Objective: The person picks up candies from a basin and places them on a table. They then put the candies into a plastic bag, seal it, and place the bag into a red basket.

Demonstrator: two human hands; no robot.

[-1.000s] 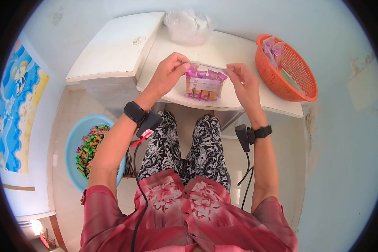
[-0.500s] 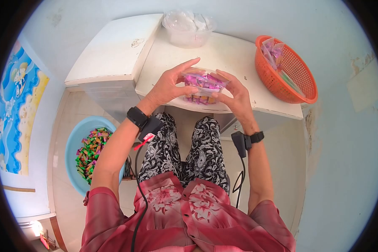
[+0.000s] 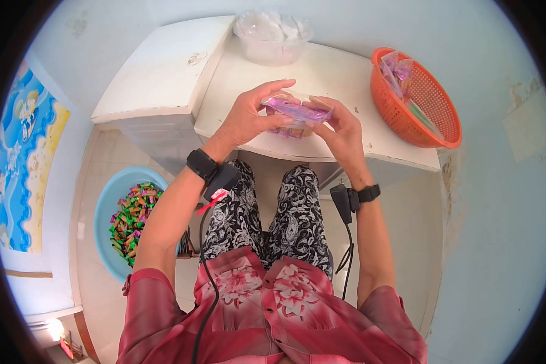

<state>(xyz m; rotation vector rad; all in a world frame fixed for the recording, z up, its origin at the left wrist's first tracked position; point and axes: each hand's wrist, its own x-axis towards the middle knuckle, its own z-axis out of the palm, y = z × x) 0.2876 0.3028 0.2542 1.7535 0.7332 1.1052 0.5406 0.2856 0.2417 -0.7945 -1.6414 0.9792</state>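
Between my two hands is a clear plastic bag [image 3: 297,111] filled with small purple-wrapped candies, held over the front edge of the white table. My left hand [image 3: 253,114] grips its left end, thumb at the near side and fingers behind. At the right end, my right hand [image 3: 338,123] pinches the bag between thumb and fingers. The bag's upper edge tilts toward me and hides part of the candies below. Some fingertips are out of sight behind the plastic.
An orange basket [image 3: 449,134] with bagged purple candies stands on the table's right side. At the back is a clear plastic tub [image 3: 267,51] with plastic bags. A light blue basin [image 3: 106,242] of green, brown and purple candies sits at lower left. Cables hang from both wrists.
The bag's top has tipped toward me and looks flatter, covering more of the candies. Both hands keep their hold and have shifted only slightly.
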